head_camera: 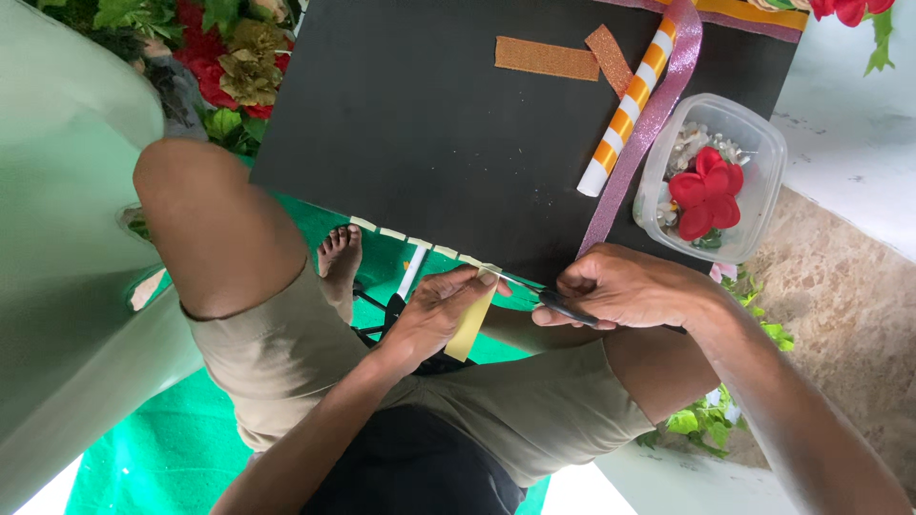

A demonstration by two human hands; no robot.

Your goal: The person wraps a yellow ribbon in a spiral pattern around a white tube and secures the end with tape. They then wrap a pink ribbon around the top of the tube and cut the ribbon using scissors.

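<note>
- Two bare hands worked close together in the head view, over the person's lap at the near edge of a black board [420, 124].
- Left hand [431, 315] pinched a pale yellow paper strip [469, 322] between thumb and fingers, the strip hanging below the fingertips.
- Right hand [625, 286] curled closed around dark-handled scissors [558, 303], blades reaching the strip's top just beside the left fingertips.
- Small cut yellow pieces [405, 236] lay in a row just beyond the left fingers.
- Beyond the right knuckles lay a pink glitter ribbon [649, 119] and a clear tub [763, 181] holding a red flower [704, 193].
</note>
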